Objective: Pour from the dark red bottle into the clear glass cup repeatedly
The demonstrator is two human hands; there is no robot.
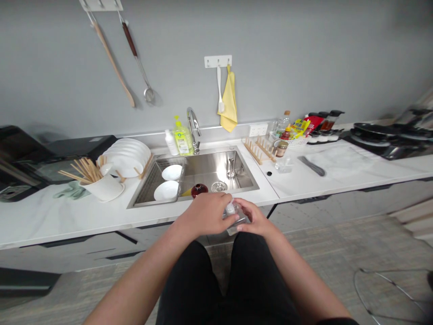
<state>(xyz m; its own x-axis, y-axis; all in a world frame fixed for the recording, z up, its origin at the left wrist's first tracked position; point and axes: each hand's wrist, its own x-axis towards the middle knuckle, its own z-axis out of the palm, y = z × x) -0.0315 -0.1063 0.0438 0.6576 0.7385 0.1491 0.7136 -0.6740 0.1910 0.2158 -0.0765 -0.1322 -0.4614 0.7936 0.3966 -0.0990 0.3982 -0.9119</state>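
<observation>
In front of the sink's near edge, my two hands hold a small clear bottle with a whitish top. My left hand is closed at the top, its thumb and fingers around the whitish part. My right hand grips the clear body from the right side. Fingers hide much of the bottle. Just beyond my left hand, a dark red round object sits in the sink, beside something yellow. White bowls rest in a wire basket at the sink's left.
A faucet and soap bottles stand behind the sink. Left are a plate rack with white plates and a chopstick holder. Right are a wooden rack, a jar, clear containers and a stove.
</observation>
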